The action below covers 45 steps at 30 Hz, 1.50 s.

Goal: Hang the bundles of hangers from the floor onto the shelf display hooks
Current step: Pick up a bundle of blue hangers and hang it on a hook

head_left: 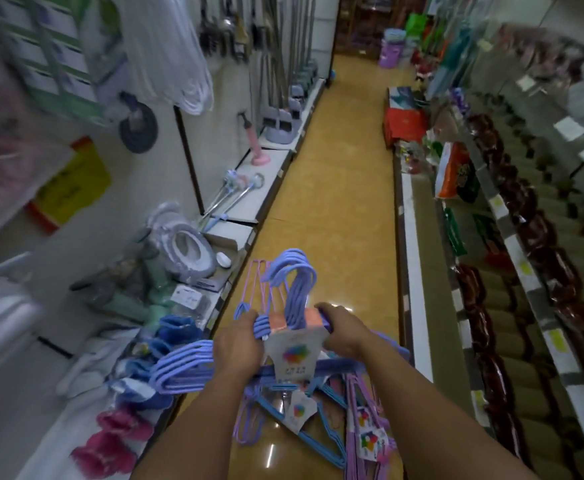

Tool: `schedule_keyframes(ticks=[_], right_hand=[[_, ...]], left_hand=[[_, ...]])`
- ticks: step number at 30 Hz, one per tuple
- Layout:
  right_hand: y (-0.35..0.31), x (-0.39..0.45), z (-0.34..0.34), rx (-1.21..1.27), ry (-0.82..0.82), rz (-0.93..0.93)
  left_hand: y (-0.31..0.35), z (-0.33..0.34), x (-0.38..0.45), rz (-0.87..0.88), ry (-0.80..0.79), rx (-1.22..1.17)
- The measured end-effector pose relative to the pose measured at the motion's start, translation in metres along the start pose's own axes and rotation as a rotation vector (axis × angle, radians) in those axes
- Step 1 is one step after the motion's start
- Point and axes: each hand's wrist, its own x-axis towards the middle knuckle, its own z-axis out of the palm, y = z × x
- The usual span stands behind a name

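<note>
A bundle of lilac-blue hangers (pixel 294 282) with an orange band and a paper label is lifted above the aisle floor, hooks pointing up. My left hand (pixel 240 344) grips its left shoulder and my right hand (pixel 344 329) grips its right shoulder beside the band. Below the hands, more bundles lie on the floor: a blue one (pixel 304 434) with a label, a pink-lilac one (pixel 366 441) at the right and another pink one (pixel 261 285) behind the lifted bundle. The shelf wall (pixel 214 109) on the left carries hanging goods; its free hooks are blurred.
A yellow tiled aisle floor (pixel 339 188) runs ahead between two shelf rows. The left low shelf (pixel 214 282) holds a potty seat, brushes and blue and pink slippers. White rope coils (pixel 179 57) and mops hang above. The right shelves (pixel 491 271) hold packaged goods.
</note>
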Motion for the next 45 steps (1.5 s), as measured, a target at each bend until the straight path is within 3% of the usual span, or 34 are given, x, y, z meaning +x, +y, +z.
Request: schedule_keyframes(ticks=[4,8,14,22,30,42,45], right_hand=[[-0.029,0.001,0.003,-0.281,0.107,-0.119],[-0.070,-0.005,0.009,-0.356,0.190,-0.321],[-0.105,-0.034,0.035,-0.420,0.130,-0.512],[-0.166,-0.096,0.097,-0.524,-0.068,-0.729],[-0.214,-0.184,0.164,-0.650,-0.096,-0.966],[-0.280,-0.350,0.244,-0.465,-0.053,-1.152],[-0.303,-0.394,0.260,-0.394,-0.134,-1.165]], left_hand=[[-0.029,-0.027,-0.014,-0.171,0.036,-0.069],[-0.043,-0.053,-0.050,-0.301,0.105,-0.130],[-0.051,-0.077,-0.120,-0.483,0.239,-0.096],[-0.086,-0.094,-0.243,-0.747,0.364,-0.181],[-0.126,-0.108,-0.361,-0.918,0.518,-0.155],[-0.165,-0.165,-0.548,-1.023,0.687,0.013],[-0.176,-0.186,-0.596,-1.018,0.763,-0.001]])
